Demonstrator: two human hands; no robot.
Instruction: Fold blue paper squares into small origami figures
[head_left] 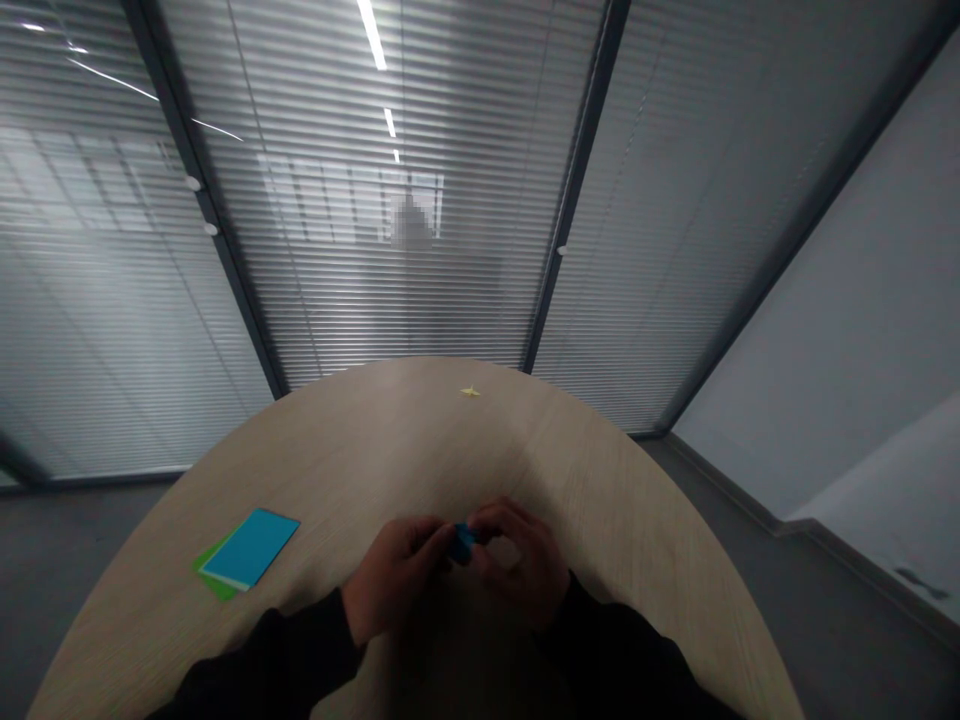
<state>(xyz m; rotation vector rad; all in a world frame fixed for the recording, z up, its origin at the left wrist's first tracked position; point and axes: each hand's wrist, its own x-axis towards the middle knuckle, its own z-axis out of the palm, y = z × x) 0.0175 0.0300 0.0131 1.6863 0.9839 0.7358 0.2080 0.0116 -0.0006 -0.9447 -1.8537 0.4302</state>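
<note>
Between my two hands is a small folded piece of blue paper (pixel 462 543), held above the near middle of the round table. My left hand (pixel 396 570) pinches its left side between thumb and fingers. On the other side, my right hand (pixel 521 558) has its fingers curled, with thumb and fingertips closed on the paper's right edge. Fingers cover much of the paper, so its exact folded shape cannot be made out.
A stack of blue and green paper sheets (pixel 253 548) lies on the left of the wooden table (pixel 360 440). Near the far edge sits a small yellow folded paper star (pixel 470 392). Glass panels with blinds (pixel 405 300) stand behind, and a white wall (pixel 840 330) is on the right.
</note>
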